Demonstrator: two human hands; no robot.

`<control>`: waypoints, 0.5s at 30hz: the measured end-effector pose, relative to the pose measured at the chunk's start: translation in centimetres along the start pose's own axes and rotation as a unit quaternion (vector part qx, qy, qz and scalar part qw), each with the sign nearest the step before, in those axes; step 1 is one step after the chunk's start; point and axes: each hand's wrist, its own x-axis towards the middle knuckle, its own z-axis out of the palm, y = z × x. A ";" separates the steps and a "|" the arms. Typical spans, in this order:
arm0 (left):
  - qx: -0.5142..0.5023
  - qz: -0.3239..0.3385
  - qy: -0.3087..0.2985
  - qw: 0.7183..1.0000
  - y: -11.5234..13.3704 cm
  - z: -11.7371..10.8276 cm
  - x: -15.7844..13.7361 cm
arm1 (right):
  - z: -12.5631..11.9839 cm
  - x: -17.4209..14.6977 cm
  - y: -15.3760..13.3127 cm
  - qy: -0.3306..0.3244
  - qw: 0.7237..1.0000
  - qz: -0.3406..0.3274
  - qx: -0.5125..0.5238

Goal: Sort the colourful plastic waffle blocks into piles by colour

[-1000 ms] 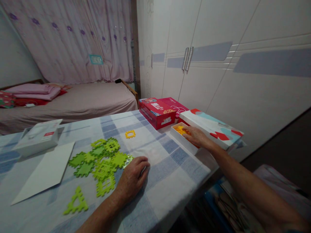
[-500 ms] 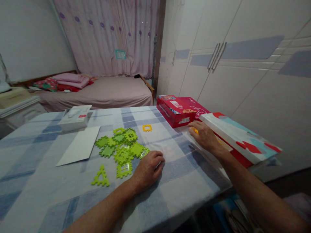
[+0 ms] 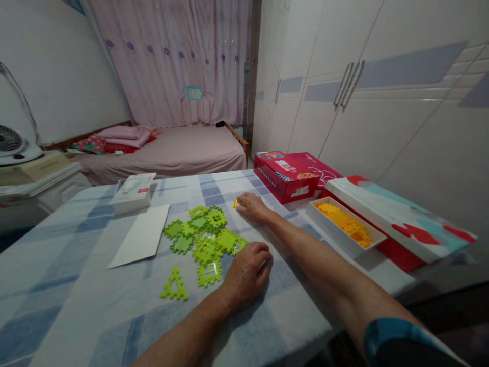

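Note:
My right hand (image 3: 252, 207) reaches across the tabletop, fingers closed on the edge of a yellow interlocking building piece (image 3: 236, 203); the rest of that piece is behind the fingers. Curled and resting on the cloth is my left hand (image 3: 248, 270), with nothing visible in it. Just left of it lies a loose pile of green interlocking pieces (image 3: 206, 250), some square with window patterns. One green triangular piece (image 3: 175, 284) lies apart at the near side. Several yellow pieces (image 3: 344, 221) fill a long white open box (image 3: 351, 250) at the right.
Red boxes (image 3: 284, 176) stand at the back right. A white box with red and teal patterns (image 3: 405, 219) lies along the right edge. At the left are a white card (image 3: 139, 237) and a small white box (image 3: 132, 201). A checked cloth (image 3: 72, 285) covers the table.
My right hand has moved left from the white box to the single yellow piece on the cloth. The box of yellow pieces now shows. My left hand stays beside the green pile.

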 end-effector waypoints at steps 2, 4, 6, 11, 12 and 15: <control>0.002 0.002 -0.002 1.000 -0.1 0.1 0.0 | -0.6 -0.5 -0.2 0.011 1.000 0.010 -0.007; 0.003 0.000 -0.002 1.000 -0.1 0.1 0.0 | -1.8 -2.1 -0.1 0.045 0.999 0.011 -0.007; 0.001 -0.003 -0.003 1.000 -0.1 0.0 -0.1 | -3.6 -4.7 0.5 0.111 0.994 0.008 0.001; -0.002 -0.002 -0.014 1.000 -0.1 -0.2 -0.2 | -7.7 -14.6 4.9 0.277 0.959 0.054 -0.020; -0.002 0.000 -0.015 1.000 -0.1 -0.2 -0.2 | -8.1 -16.6 6.1 0.289 0.954 0.074 -0.033; 0.001 0.004 -0.014 1.000 -0.1 -0.2 -0.1 | -8.4 -21.4 9.7 0.285 0.945 0.142 -0.079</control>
